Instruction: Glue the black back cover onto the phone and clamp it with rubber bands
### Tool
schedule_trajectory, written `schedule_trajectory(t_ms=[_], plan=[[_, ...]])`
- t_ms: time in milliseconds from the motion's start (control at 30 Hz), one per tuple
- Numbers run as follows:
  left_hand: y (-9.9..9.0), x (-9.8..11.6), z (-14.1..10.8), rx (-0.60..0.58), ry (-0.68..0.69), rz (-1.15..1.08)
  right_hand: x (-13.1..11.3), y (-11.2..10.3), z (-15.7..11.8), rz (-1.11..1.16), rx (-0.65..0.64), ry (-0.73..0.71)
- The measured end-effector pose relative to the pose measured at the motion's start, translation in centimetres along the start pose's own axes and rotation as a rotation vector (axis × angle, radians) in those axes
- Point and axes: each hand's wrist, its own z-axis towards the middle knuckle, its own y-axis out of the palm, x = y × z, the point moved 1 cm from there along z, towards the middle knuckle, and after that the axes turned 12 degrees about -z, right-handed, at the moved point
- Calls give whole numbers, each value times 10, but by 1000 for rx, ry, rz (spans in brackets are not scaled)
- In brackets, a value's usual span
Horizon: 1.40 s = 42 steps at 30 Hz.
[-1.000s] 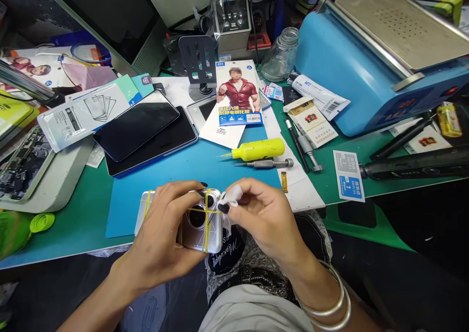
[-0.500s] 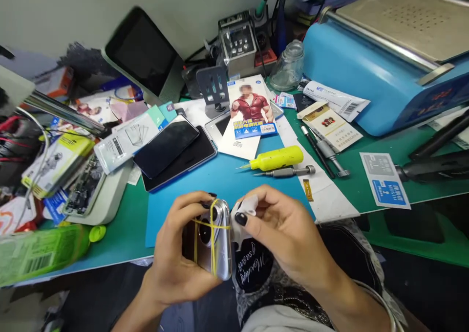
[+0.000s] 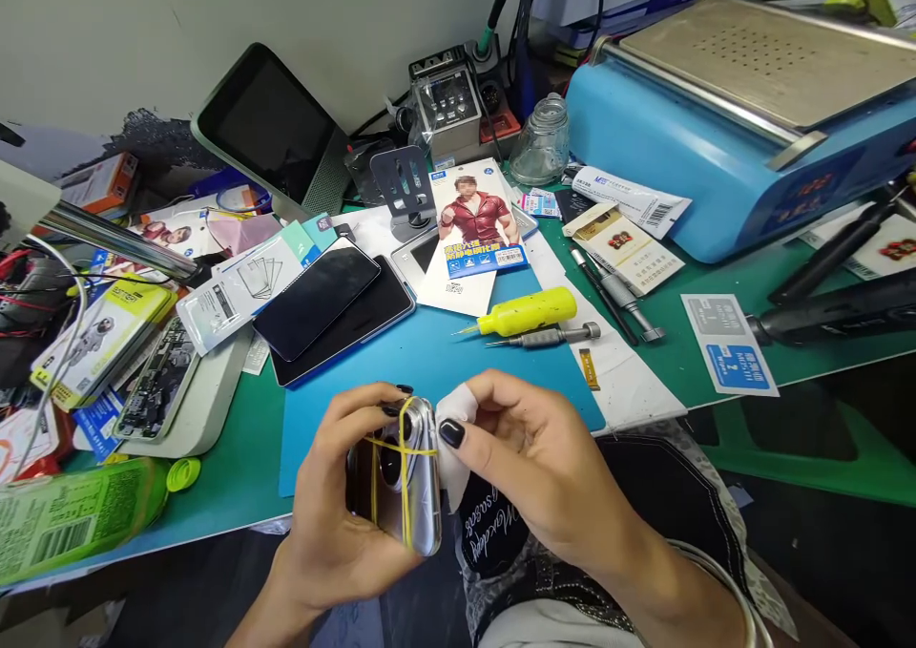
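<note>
My left hand [image 3: 336, 495] is closed around a silver smartphone [image 3: 422, 505], its rear cameras facing up and to the left. Yellow rubber bands [image 3: 405, 476] cross over the phone's back and edges. In my right hand [image 3: 530, 457] a crumpled white tissue [image 3: 453, 414] is pinched between thumb and fingers, against the phone's right edge. Just beyond the hands, on the blue mat [image 3: 336, 428], lie a yellow needle-tipped bottle [image 3: 533, 311] and a grey screwdriver [image 3: 551, 335]. The phone's screen side is hidden from me.
Two dark-screened devices are stacked at left, the upper one a phone [image 3: 319, 300]. A green bottle [image 3: 78, 514] lies at the front left edge. Behind stand a glass jar [image 3: 542, 147], a soldering station [image 3: 450, 104] and a blue machine [image 3: 665, 152]. A black-handled tool [image 3: 837, 309] lies right.
The tissue has shifted upward along the phone's edge, and my right thumb now presses closer to it. The whole view has swung slightly; my left hand keeps its hold.
</note>
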Motion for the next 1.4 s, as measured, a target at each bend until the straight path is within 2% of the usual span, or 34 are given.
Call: schedule_trajectory(t_ms=[133, 267, 433, 600, 900, 1100, 1233, 1400], plan=[[3, 2, 3, -8, 23, 39, 2, -3, 1, 1, 41, 16], [5, 1, 4, -35, 42, 114, 3, -9, -1, 9, 2, 29], [8, -1, 4, -70, 38, 207, 3, -15, 0, -69, 71, 56], [9, -2, 5, -115, 121, 324, 1, -17, 4, -82, 68, 116], [11, -3, 6, -94, 149, 320, 1, -16, 6, -11, 81, 193], [10, -3, 7, -117, 146, 325, 3, -13, 12, -43, 140, 162], [10, -3, 8, -78, 133, 344, 0, -9, 11, -55, 146, 151], [10, -4, 8, -87, 142, 344, -1, -8, 6, -60, 142, 169]])
